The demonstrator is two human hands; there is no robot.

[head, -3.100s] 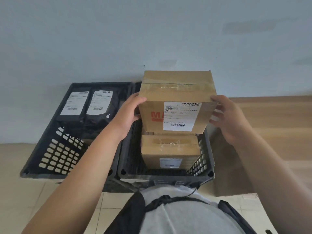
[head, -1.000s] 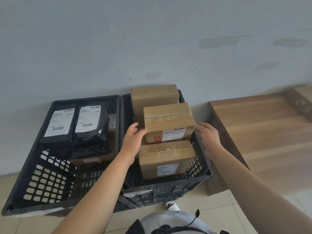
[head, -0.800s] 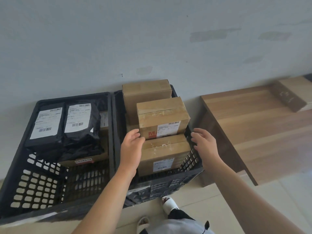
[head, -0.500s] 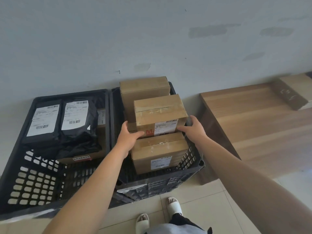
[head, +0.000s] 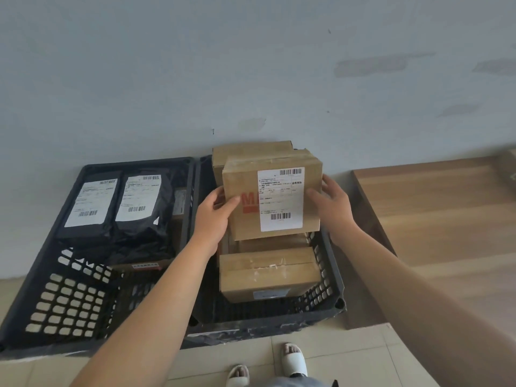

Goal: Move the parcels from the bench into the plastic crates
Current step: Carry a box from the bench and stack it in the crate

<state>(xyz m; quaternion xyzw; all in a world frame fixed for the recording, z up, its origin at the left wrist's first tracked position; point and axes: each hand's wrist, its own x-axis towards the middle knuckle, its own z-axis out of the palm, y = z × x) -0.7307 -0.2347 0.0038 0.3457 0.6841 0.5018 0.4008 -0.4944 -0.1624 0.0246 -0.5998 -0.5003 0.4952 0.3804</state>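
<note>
A labelled box [head: 272,201] is clamped between the left hand [head: 215,216] and right hand [head: 332,208] above the right crate [head: 333,275], to be lowered behind the box at its front edge [head: 269,275].

- Left hand [head: 213,216] and right hand [head: 333,208] grip a labelled cardboard box [head: 272,199] over the right crate [head: 333,277].
- Left crate [head: 39,277], at nine o'clock, holds black mailer bags [head: 117,208].
- Wooden bench [head: 435,213] at three o'clock.

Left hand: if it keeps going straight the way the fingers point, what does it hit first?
The left hand already grips the labelled cardboard box, fingers pointing up and away. Past that edge, the line likely meets the taller box behind it, then the wall; depth is unclear.
</note>
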